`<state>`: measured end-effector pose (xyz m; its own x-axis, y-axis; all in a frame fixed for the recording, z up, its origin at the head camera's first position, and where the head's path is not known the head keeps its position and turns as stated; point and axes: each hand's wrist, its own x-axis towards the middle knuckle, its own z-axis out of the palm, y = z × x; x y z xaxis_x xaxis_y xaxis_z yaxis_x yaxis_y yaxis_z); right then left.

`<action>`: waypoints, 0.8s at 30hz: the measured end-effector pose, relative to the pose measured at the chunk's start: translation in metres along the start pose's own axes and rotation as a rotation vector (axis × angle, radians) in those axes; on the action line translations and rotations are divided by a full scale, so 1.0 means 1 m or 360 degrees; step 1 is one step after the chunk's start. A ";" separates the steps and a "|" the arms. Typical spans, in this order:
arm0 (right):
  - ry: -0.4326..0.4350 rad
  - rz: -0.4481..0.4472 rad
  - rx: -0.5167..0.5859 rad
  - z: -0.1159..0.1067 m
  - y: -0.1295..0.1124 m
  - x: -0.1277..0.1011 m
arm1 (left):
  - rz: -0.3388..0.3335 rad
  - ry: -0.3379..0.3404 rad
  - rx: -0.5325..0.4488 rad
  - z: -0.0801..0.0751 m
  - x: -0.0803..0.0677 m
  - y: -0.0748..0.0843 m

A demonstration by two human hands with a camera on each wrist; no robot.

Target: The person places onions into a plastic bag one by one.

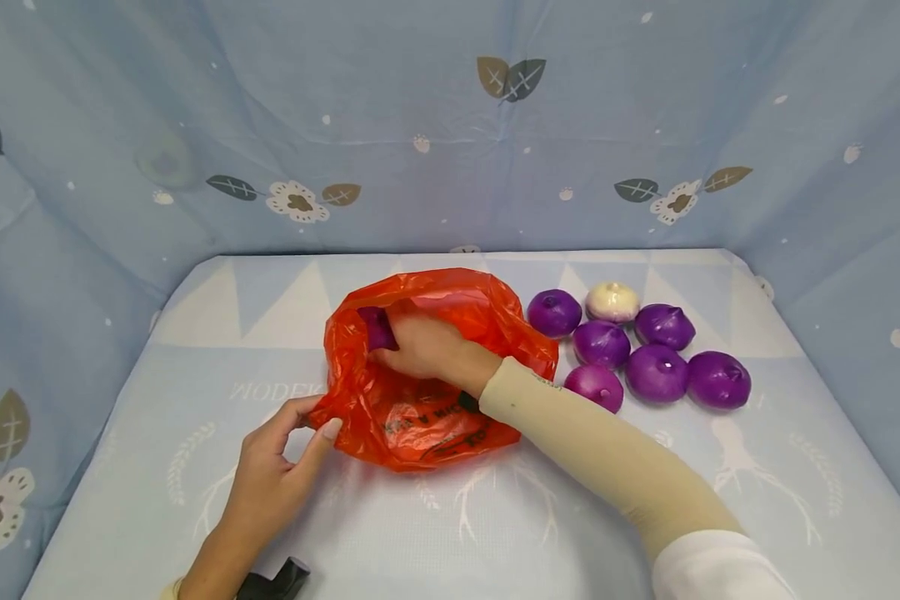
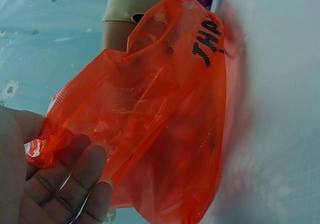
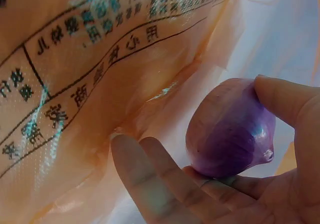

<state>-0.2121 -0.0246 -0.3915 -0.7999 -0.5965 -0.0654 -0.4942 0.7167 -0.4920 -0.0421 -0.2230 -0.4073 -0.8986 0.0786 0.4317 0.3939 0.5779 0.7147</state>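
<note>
A red plastic bag [image 1: 420, 421] with dark printing lies on the table, its mouth held wide. At its near left edge my left hand [image 1: 273, 467] pinches the rim between thumb and fingers; the left wrist view shows the bunched film [image 2: 42, 151] in that grip. My right hand [image 1: 431, 346] reaches inside the bag and holds a purple onion [image 1: 377, 327] against its left wall. In the right wrist view the thumb lies on top of this onion [image 3: 232, 134] with fingers beneath it, while other fingers extend toward the printed bag wall [image 3: 100, 84].
Several purple onions [image 1: 656, 373] and one white onion [image 1: 612, 302] sit grouped to the right of the bag, the nearest ones close to its edge. A patterned cloth [image 1: 435, 167] hangs behind the table [image 1: 570, 517]. A black object [image 1: 277, 579] shows beside the left wrist.
</note>
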 end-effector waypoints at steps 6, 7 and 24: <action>0.0011 0.0045 -0.0004 0.004 0.002 0.006 | -0.0015 -0.0011 0.0024 -0.001 0.000 0.001; 0.0013 0.0047 -0.0008 0.004 0.002 0.007 | -0.0009 -0.0011 0.0026 -0.002 0.000 0.001; -0.0012 0.0092 -0.0196 0.010 -0.004 0.004 | 0.0031 0.0067 0.0005 0.001 0.000 0.002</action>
<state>-0.2097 -0.0341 -0.3986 -0.8261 -0.5551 -0.0974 -0.4855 0.7887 -0.3772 -0.0416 -0.2212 -0.4062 -0.8818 0.0558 0.4683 0.4107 0.5790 0.7044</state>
